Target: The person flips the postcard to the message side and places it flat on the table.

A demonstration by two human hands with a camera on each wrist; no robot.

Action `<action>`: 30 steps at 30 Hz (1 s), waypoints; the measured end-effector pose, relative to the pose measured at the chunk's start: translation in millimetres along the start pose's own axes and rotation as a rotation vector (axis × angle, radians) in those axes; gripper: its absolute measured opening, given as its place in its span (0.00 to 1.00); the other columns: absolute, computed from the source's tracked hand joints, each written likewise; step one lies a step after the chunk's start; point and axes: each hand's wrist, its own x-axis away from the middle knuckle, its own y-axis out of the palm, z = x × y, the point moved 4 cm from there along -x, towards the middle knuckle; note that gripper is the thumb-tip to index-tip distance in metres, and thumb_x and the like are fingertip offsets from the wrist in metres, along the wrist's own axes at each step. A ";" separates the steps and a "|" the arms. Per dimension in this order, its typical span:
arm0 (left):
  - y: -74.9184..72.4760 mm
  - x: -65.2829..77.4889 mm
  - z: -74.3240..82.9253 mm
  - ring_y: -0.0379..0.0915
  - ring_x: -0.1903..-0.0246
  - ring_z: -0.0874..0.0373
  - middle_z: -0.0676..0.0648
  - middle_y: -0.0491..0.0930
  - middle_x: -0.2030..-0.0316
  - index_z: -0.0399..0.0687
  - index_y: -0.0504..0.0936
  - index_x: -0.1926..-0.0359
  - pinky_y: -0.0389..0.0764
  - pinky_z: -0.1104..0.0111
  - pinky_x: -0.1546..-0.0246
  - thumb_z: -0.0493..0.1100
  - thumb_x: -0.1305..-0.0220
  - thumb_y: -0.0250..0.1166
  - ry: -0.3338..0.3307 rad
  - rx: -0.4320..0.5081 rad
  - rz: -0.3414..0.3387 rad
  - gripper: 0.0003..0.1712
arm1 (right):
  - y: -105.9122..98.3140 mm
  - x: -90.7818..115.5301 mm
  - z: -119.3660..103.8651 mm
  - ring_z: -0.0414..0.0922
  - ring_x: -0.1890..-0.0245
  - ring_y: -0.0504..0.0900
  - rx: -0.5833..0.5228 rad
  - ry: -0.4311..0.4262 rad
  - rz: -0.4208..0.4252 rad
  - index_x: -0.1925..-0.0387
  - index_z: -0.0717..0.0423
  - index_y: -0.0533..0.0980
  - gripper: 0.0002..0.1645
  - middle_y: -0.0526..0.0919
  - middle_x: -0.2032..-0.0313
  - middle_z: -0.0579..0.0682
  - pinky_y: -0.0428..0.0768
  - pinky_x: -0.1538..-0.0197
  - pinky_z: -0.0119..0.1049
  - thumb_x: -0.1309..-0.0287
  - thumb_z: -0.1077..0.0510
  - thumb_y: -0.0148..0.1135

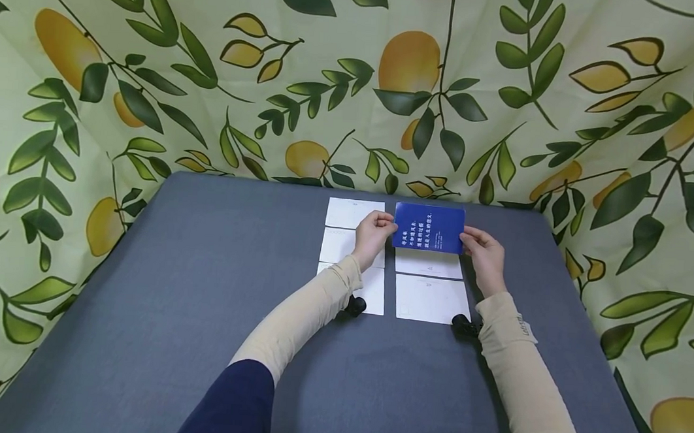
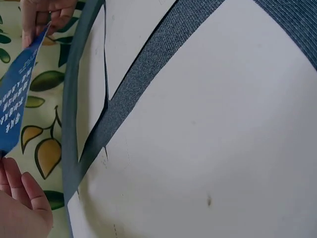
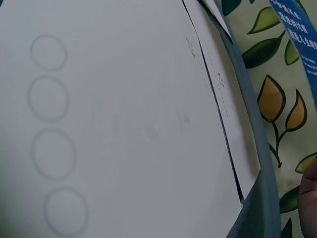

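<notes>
A blue card (image 1: 440, 228) with several lines of white writing is held up above the far part of the table. My left hand (image 1: 373, 237) pinches its left edge, while my right hand (image 1: 486, 258) pinches the right edge. Below and around it, white cards lie in two columns; one lower right card (image 1: 429, 299) shows fully. The left column's top card (image 1: 347, 211) is partly behind my left hand. In the left wrist view the blue card (image 2: 15, 94) is seen slantwise between both hands. The right wrist view catches only a strip of the blue card (image 3: 297, 34).
A grey-blue cloth covers the table (image 1: 202, 287). Behind it and at both sides hangs a curtain (image 1: 204, 13) printed with leaves and fruit. Faint circles mark a white card (image 3: 124, 124) in the right wrist view. Small black devices (image 1: 465, 325) sit at the wrists.
</notes>
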 end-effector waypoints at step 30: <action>-11.0 -11.2 -1.7 0.82 0.63 0.62 0.40 0.84 0.59 0.34 0.82 0.59 0.80 0.72 0.54 0.43 0.38 0.62 -0.005 0.165 -0.148 0.15 | 3.3 32.4 -46.5 0.30 0.63 0.80 -0.273 0.125 -0.313 0.41 0.69 0.68 0.32 0.80 0.60 0.38 0.78 0.55 0.20 0.39 0.50 0.58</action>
